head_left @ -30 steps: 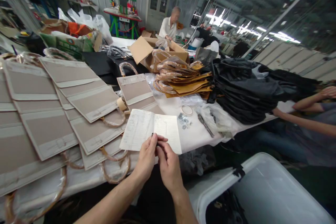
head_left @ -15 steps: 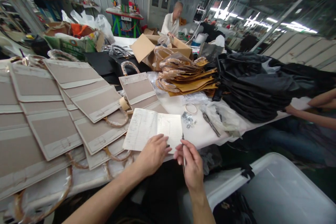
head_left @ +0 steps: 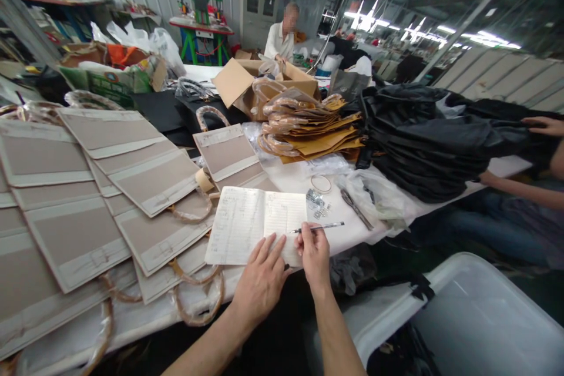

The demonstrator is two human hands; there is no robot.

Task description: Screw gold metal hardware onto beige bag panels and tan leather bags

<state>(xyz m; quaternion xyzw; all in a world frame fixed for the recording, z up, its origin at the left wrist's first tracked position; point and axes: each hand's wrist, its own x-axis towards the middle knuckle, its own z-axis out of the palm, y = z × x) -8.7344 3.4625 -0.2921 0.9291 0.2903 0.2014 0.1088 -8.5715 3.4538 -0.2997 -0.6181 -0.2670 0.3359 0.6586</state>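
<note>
An open notebook (head_left: 240,223) with handwriting on its ruled pages lies at the table's front edge. My left hand (head_left: 262,276) rests on its lower edge, fingers stretched over the paper. A small dark piece, which looks like a pen cap (head_left: 286,267), is tucked by the left thumb. My right hand (head_left: 315,255) pinches a pen (head_left: 328,225) held nearly level, its tip pointing left over the right page. Small metal pieces (head_left: 318,202) lie just beyond the notebook's right side, near a thin ring (head_left: 321,184).
Flat beige bag panels with wrapped handles (head_left: 132,153) spread over the left. Mustard bags (head_left: 317,135) and black material (head_left: 423,141) are piled behind. Scissors-like tool (head_left: 356,208) and clear plastic (head_left: 383,200) lie right. A white bin (head_left: 484,305) stands below. Two other people are nearby.
My right hand has turned the pen from upright to nearly level over the page. My left hand has shifted slightly, its fingers now straighter. A co-worker's hand has appeared on the black pile.
</note>
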